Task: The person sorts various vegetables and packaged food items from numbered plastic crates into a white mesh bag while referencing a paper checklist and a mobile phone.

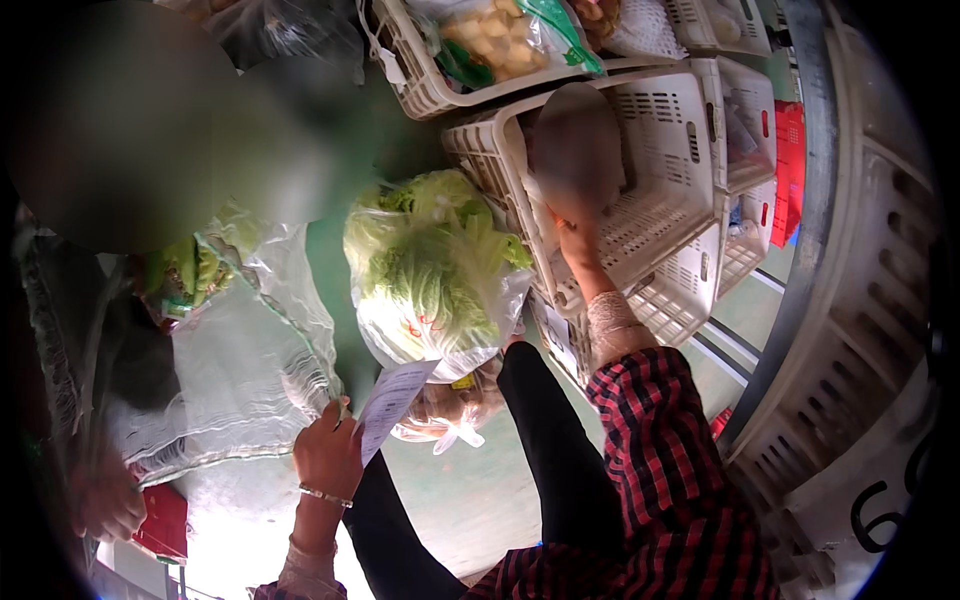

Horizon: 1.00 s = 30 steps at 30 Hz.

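Note:
My left hand (328, 455), wearing a bracelet, is closed on a printed paper sheet (392, 400). Its fingertips also meet the edge of a large clear mesh-like bag (235, 370). My right hand (577, 238) reaches to a white plastic crate (655, 110), by its near left wall. A dark blurred patch covers its fingers, so what they hold, if anything, is hidden. Between my arms stands a clear bag of leafy green lettuce (425, 270). Below it, by my legs, lies a tied clear bag with brownish contents (450, 408).
Another person's hand (110, 505) is at the bag's left side. Blurred areas cover the upper left. A second crate (425, 95) holds a bag of pale yellow chunks. More white crates (745, 130) stand to the right, with a grey metal bar (815, 200) beyond.

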Motion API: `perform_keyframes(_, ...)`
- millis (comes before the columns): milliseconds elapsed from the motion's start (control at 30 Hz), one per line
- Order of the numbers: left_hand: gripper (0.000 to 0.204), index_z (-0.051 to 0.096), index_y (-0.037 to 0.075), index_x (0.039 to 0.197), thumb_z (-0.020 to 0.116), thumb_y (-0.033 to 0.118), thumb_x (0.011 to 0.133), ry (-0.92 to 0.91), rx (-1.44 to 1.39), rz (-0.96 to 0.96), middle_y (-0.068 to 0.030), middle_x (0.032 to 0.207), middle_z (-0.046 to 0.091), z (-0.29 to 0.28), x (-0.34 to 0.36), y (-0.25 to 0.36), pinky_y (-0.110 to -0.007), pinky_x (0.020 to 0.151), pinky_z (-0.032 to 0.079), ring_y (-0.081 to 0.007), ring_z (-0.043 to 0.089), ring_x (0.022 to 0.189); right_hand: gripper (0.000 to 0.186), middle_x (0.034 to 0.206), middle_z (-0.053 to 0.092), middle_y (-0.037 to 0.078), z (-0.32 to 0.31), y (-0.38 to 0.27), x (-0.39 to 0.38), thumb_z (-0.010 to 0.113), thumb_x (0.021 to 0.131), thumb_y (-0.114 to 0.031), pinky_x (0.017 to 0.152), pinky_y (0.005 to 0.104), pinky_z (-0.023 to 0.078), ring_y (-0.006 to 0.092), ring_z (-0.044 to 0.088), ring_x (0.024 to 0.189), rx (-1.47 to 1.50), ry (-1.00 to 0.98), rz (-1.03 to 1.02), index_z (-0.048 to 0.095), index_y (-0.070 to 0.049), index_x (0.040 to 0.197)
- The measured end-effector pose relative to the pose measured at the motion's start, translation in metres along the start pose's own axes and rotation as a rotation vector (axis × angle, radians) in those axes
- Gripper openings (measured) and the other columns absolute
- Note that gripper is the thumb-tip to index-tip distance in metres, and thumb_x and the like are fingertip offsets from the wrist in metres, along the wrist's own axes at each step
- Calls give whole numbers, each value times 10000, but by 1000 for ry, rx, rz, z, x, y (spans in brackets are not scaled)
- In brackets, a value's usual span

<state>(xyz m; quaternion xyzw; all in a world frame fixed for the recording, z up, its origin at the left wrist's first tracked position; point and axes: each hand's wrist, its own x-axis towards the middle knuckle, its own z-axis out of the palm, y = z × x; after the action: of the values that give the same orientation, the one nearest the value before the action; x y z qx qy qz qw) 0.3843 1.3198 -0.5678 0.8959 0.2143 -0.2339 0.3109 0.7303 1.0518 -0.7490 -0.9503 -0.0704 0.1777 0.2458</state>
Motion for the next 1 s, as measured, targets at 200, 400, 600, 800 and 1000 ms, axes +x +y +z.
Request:
perform_keyframes(200,70,603,89,742,601,155,719,-53,23,60,-116,1022,579,1,5,6,-384,568,456,-275,589,666,258,842,579,82,-76,-142,-65,573,850,-214,699,261,410,151,517,771,246,101,-232,547,24,945)
perform_keyframes(400,173,608,149,917,578,183,749,30,13,96,-84,1002,560,-9,4,6,-366,568,471,-244,590,658,124,715,579,98,-176,-293,-186,610,740,-14,573,256,447,116,551,641,608,-243,-249,529,36,820)
perform_keyframes(600,209,612,105,915,563,234,758,203,-557,-151,-85,1094,548,26,-4,4,-394,787,425,-280,561,883,271,824,590,80,-87,-355,-179,687,752,-175,555,245,385,118,533,680,769,-878,-249,573,-13,938)
perform_keyframes(800,124,596,56,796,588,168,744,-84,7,4,-95,1083,552,-14,-9,5,-405,629,431,-283,573,740,407,1125,505,110,-20,-160,-51,631,796,-205,714,232,439,163,554,914,431,43,-269,462,-31,1123)
perform_keyframes(1000,148,592,58,859,557,175,775,-33,39,-14,-97,1032,572,5,6,-9,-399,637,397,-273,558,733,329,785,581,109,0,79,7,627,766,-286,632,313,433,190,556,674,-715,-34,-217,558,16,879)
